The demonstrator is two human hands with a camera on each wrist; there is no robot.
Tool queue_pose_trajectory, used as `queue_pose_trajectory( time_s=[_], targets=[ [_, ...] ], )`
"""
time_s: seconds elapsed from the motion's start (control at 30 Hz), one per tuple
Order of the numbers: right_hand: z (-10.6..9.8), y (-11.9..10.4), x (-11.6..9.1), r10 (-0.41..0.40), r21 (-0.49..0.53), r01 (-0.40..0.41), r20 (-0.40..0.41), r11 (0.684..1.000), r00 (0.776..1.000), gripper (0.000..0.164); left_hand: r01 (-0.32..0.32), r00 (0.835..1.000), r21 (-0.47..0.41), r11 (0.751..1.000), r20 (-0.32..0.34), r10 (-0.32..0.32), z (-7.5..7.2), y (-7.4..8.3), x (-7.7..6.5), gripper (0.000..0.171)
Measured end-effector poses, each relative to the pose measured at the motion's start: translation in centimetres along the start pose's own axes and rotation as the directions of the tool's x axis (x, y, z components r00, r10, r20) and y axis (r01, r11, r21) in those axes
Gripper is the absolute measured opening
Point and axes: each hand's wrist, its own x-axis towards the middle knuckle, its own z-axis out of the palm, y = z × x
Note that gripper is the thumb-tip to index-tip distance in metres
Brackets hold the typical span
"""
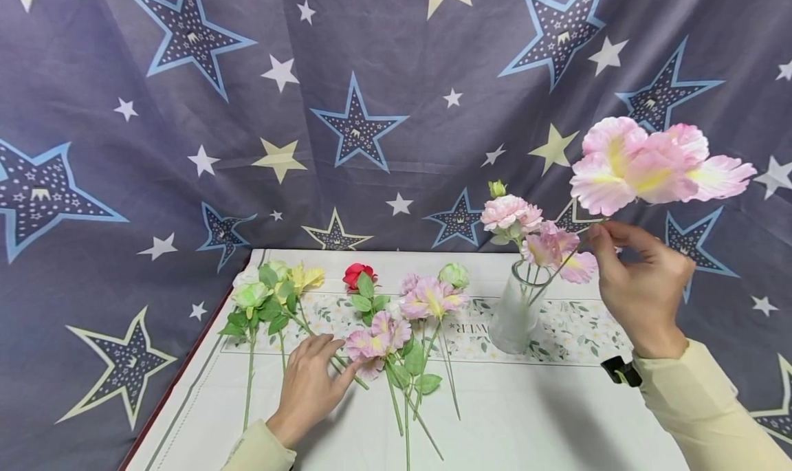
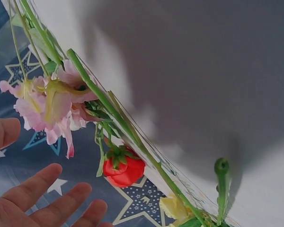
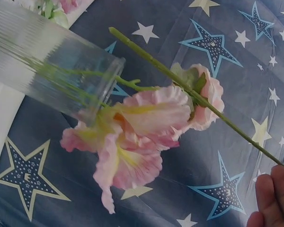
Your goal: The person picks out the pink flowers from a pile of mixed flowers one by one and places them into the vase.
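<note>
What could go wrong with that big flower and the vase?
The right hand pinches the pink and yellow flower high on its stem, and the stem's lower end is outside the vase, so it might miss the opening. The stem crosses in front of a pale pink bloom in the right wrist view, so it could snag there. No hand steadies the tall vase, so a bump might tip it.
</note>
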Motion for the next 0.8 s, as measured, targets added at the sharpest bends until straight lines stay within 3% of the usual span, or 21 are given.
queue_pose_trajectory(
  time_s=[0.17,0.3,0.53,0.8],
  targets=[
    [0.1,-2.1,1.3,0.007,0.053,-0.006,-0.027,0.999,1.000,0.012,0.002,1.000,0.004,1.000,0.004,-0.002,0.0,-0.1,-0.1,0.047],
    [0.1,-2.0,2.0,0.014,0.067,-0.011,-0.045,0.998,0.999,0.012,0.011,1.000,0.011,1.000,0.018,-0.011,0.0,-0.1,-0.1,0.047],
    [0.6,-1.2,2.6,0.014,0.062,-0.008,-0.087,0.998,0.996,0.017,0.010,1.000,0.011,1.000,0.020,-0.010,0.0,-0.1,-0.2,0.047],
    [1.5,1.5,1.4,-0.018,0.000,0.018,-0.072,1.000,0.997,0.015,-0.004,1.000,0.011,1.000,0.017,0.004,0.1,-0.1,-0.2,0.047]
  ],
)
